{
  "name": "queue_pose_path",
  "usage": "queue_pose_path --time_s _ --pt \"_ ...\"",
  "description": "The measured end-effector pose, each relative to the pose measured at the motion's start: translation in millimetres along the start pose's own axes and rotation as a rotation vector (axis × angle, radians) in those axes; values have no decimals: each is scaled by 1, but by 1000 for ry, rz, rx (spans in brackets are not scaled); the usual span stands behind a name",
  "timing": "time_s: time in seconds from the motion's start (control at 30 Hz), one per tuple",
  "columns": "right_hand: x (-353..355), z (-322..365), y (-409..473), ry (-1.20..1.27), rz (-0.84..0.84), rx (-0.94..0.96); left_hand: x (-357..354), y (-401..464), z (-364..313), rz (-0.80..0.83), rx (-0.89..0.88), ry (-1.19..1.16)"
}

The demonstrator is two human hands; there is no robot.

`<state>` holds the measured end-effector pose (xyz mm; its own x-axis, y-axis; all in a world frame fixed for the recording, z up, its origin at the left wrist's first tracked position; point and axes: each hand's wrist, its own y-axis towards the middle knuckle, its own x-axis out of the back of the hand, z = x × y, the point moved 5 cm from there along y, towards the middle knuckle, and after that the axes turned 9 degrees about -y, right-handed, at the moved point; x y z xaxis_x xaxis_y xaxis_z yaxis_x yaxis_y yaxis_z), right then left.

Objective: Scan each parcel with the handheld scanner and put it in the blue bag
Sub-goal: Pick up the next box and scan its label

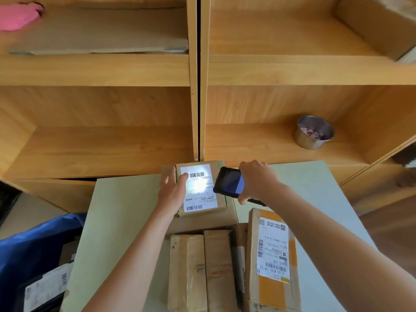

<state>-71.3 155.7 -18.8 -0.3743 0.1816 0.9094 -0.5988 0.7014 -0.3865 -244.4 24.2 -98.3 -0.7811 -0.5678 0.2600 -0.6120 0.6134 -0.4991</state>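
1. Bag (33, 244), blue, sits far left of the parcel (200, 188), below the tabletop (117, 210) edge, with labelled packages inside.
2. Left hand (172, 192) grips the parcel's left side, thumb on its white label, holding it over the tabletop.
3. Light glares on the label's middle.
4. Scanner (229, 182) hangs just right of the parcel, gripped by the right hand (258, 179).
5. More boxes (225, 266) lie nearer the person than the parcel.
6. Metal bowl (314, 132) stands on a shelf, right and beyond.
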Motion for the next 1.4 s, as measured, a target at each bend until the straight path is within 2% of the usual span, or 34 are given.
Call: queue_pose_path --time_s 0.37,0.57,0.8,0.9,1.13,1.23,1.4 --pt "-10 -18 6 2 28 -47 -4 16 13 36 27 18" --pt "-9 11 7 -37 65 59 -2 18 18 39 53 -4" --pt "-10 31 -11 -188 164 217 4 17 21 53 57 -48" --pt "-8 40 -18 -217 154 259 1 15 21 70 62 -49" --pt "-13 32 -14 -212 131 193 0 16 28 79 113 -73" --pt "-24 13 -3 -56 78 101 2 17 32 67 137 -96" --pt "-53 -4 25 589 74 -123 4 17 35 35 143 -125"
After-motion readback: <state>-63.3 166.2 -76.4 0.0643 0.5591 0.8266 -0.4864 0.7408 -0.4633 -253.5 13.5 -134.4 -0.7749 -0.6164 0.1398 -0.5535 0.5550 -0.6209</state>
